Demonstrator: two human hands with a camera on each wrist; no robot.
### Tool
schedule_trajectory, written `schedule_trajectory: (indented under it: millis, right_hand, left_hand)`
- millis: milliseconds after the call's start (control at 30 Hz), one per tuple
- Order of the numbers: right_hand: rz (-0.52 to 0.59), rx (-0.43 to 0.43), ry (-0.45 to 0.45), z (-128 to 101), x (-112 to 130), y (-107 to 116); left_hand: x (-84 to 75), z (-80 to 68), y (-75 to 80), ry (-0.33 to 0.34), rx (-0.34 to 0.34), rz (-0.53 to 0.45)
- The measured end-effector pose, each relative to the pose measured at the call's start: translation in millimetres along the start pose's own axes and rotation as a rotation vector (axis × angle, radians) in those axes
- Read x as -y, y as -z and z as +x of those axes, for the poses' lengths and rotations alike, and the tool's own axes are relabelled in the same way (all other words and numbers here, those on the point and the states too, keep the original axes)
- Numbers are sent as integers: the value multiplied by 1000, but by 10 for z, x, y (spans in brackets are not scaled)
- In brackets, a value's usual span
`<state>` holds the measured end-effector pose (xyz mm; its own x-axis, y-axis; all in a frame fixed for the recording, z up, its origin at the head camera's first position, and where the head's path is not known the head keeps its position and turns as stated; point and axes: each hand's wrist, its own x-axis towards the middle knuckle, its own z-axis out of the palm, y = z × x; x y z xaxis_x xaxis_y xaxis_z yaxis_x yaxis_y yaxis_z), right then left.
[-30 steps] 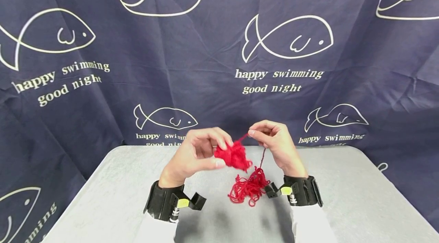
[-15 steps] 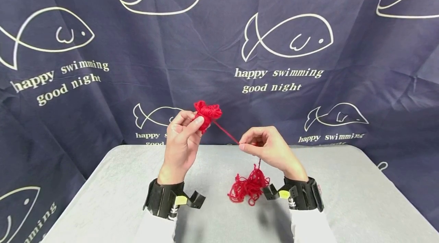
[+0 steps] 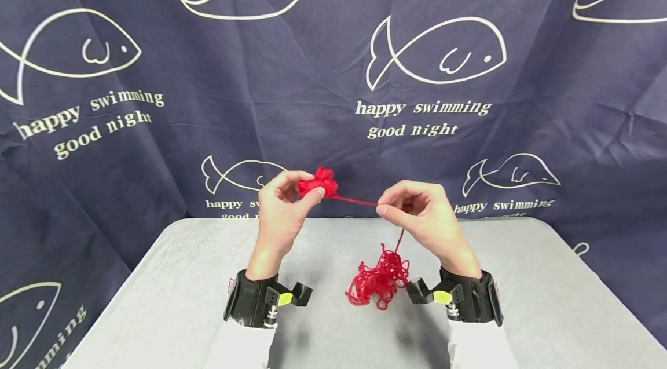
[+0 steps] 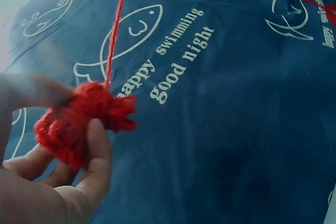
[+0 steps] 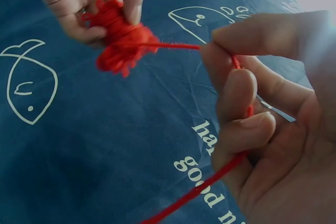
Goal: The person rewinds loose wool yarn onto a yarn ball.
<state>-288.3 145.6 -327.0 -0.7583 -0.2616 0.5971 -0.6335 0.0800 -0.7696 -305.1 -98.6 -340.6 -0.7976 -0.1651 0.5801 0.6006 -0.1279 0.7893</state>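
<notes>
My left hand (image 3: 281, 212) pinches a small wound bundle of red yarn (image 3: 319, 183) between thumb and fingers, raised above the table's far edge. From the bundle a taut strand (image 3: 356, 201) runs across to my right hand (image 3: 422, 218), which pinches it between thumb and forefinger. In the right wrist view the same yarn strand (image 5: 202, 186) passes through the curled fingers and leaves below them. Under the right hand, a loose tangle of red yarn (image 3: 380, 279) lies on the table, joined to that strand. Loops stick out of the bundle (image 4: 68, 127) in the left wrist view.
A light grey table (image 3: 198, 293) spreads beneath both hands. Behind it hangs a dark blue curtain (image 3: 312, 79) printed with white fish and lettering. Black wrist straps with camera mounts (image 3: 255, 302) sit on both wrists.
The left hand has lifted the yarn bundle up and leftward, turning it, then tilted it back toward the right. The right hand dipped left, then moved back right. The tangle stays on the table.
</notes>
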Motion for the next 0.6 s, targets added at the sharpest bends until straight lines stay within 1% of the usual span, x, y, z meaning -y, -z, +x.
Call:
schedule_trajectory:
  millis: [67, 167, 267, 400, 500, 600]
  right_hand:
    - [44, -48, 4, -2, 10, 1]
    - [145, -104, 18, -2, 15, 1]
    - [267, -129, 56, 7, 6, 0]
    - [395, -135, 79, 18, -21, 5]
    - [458, -144, 67, 23, -51, 14]
    - [499, -161, 53, 29, -86, 23]
  left_hand:
    - [17, -11, 13, 10, 54, 86]
    - [28, -24, 30, 37, 170, 172]
    - [16, -43, 39, 59, 313, 265]
    - [-7, -66, 44, 75, 534, 361]
    - [-19, -77, 49, 51, 699, 392]
    - [-34, -88, 51, 16, 856, 355]
